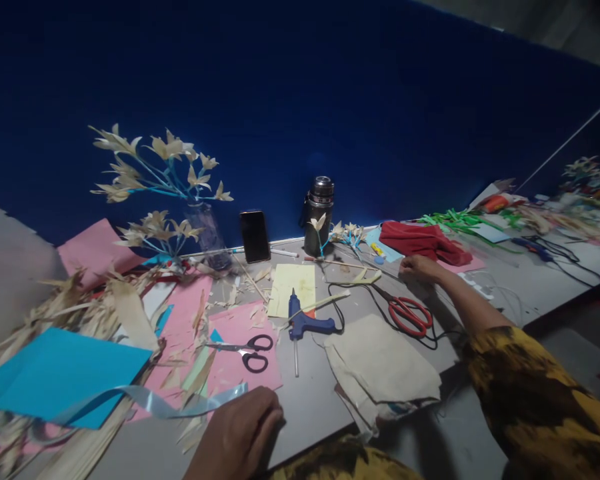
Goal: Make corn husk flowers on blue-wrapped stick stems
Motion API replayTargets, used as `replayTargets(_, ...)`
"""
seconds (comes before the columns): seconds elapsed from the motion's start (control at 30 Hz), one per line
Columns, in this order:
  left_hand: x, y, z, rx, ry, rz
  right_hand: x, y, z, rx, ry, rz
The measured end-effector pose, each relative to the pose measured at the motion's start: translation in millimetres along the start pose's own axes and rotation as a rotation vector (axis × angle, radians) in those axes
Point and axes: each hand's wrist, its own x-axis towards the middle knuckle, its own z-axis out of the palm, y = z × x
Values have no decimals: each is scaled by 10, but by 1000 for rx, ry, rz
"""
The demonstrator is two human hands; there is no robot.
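My left hand (pixel 247 427) rests at the table's front edge, loosely fisted, with no held thing showing. A pale blue ribbon (pixel 165 403) ends just beside its knuckles. Farther away, my right hand (pixel 420 270) is closed in front of a crumpled red cloth (pixel 425 241); a thin dark stem or wire runs up to its fingertips, but its grip on that is unclear. Left of this hand lie small pale flowers (pixel 350 233) on blue stems. Red-handled scissors (pixel 410 316) are nearer me, below my right hand. A blue glue gun (pixel 310 323) lies mid-table, beside black-handled scissors (pixel 255 352).
A tall flower arrangement stands in a clear vase (pixel 207 233). A phone (pixel 255 237) and a dark flask (pixel 320 213) stand against the blue wall. Dried husks (pixel 130 307), blue paper (pixel 65 373) and folded beige cloth (pixel 380 360) cover parts of the table. Black cords run at right.
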Motion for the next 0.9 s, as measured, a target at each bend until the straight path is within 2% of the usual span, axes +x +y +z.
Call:
replayTargets(0.2,23,32,-2,-3,9,29,82,-44,-81,6,-108,60)
replayTargets(0.43,-48,-28,18,-19,-64,-16,3,-138,-124,42,-147,57)
replayTargets(0.67,-4,-16,20,-20,-34,-7,-50,-244,-188,-99,-247,139)
replayTargets(0.77,-9,-36,28,-30,-25,-9,-205,-249,-279,-204,-271,217)
replayTargets(0.9,-56,-49,5,-75,-43,-64,-753,-153,-358,-351,-226,380)
